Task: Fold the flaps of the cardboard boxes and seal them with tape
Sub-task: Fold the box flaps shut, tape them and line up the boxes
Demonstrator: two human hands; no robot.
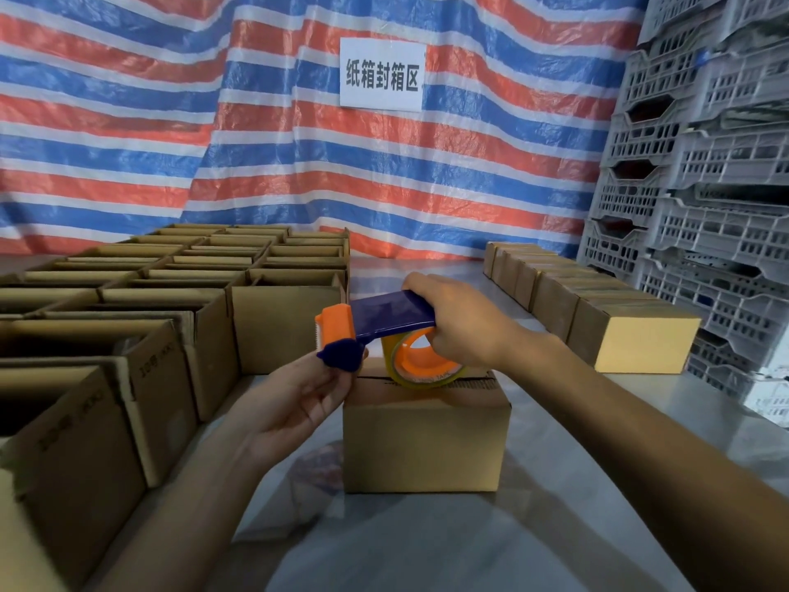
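The right hand is clenched around the rear of the tape dispenser, its fingers curled over the blue body and into the orange hub that carries the roll of tape. The left hand meets the dispenser's front end from below, thumb and fingertips pinching the small blue piece under the orange cutter head; whether a loose end of tape lies between them cannot be told. The dispenser is held tilted, its head raised toward the left, and the roll sits at the top of a cardboard box, right by the seam where its flaps are folded shut. That box stands alone on the pale table, directly in front of the person and between the two forearms. To the left, a block of open boxes stands packed side by side with their flaps upright. To the right, further back, a row of closed boxes lines the table. Behind that row, grey plastic crates are stacked high. A red, white and blue striped tarp hangs across the back, with a white paper sign fixed to it.
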